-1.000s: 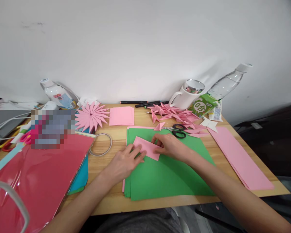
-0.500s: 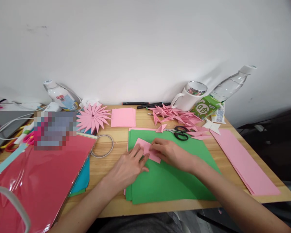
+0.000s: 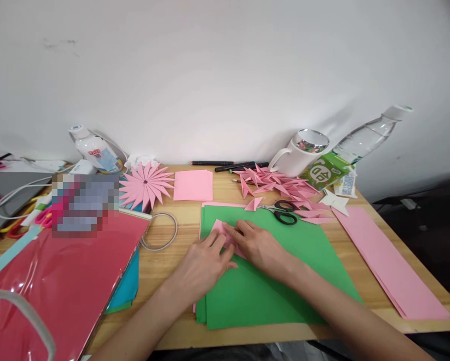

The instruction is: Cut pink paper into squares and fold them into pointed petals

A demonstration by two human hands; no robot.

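A small pink paper (image 3: 218, 226) lies on the green sheets (image 3: 277, 291), mostly covered by my fingers. My left hand (image 3: 208, 253) presses on its left part, thumb and fingertips close together on the paper. From the right, my right hand (image 3: 257, 245) grips the same paper with bent fingers, its fingertips almost meeting those of my left. Beyond the hands, black-handled scissors (image 3: 285, 216) rest at the far edge of the green sheets. A stack of pink squares (image 3: 193, 185) sits behind and to the left.
Folded pink paper pieces (image 3: 277, 183) are heaped near a white mug (image 3: 298, 153), a green box (image 3: 328, 170) and a water bottle (image 3: 371, 133). A pink paper pinwheel (image 3: 146, 184) and a red pack (image 3: 67, 281) occupy the left. Long pink strips (image 3: 390, 263) lie right.
My right hand has moved left over the pink paper, toward my left hand, and now covers more of it. The whole view has shifted slightly.
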